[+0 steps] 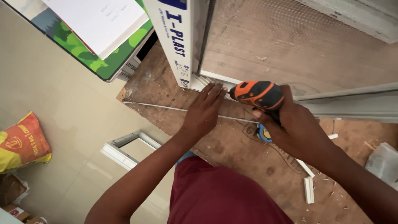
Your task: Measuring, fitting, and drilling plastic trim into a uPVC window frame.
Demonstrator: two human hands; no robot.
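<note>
Yellow sack (23, 143) – small white frame (126, 150) – floor.

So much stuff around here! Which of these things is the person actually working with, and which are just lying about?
In use:
- orange and black drill, gripped by the right hand
- white frame corner, steadied by the left hand
- wooden workbench under it

Lying about:
- yellow and red sack on the floor
- small white frame on the floor
- white offcuts
- tape roll
- green-edged boards
</note>
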